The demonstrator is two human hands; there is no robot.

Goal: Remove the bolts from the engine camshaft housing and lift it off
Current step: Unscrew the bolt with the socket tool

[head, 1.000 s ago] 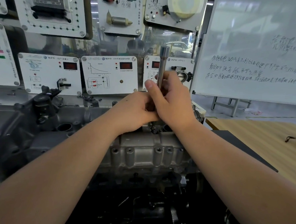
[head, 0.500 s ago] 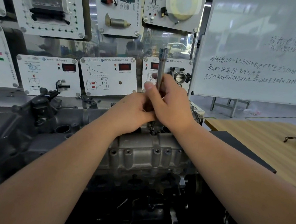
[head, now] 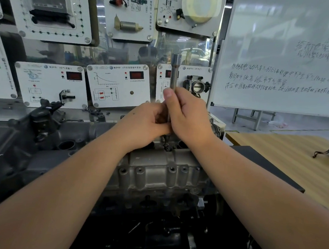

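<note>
The grey camshaft housing is seen just below both hands, on top of the dark engine. A long metal socket tool is held upright by the right hand, and its lower part is gripped by the left hand. The bolt is seen just under the hands.

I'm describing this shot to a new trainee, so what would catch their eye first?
Both hands meet mid-frame: the right hand and left hand grip an upright socket wrench over the grey camshaft housing. Behind stand white sensor panels; a handwritten whiteboard fills the right.
</note>
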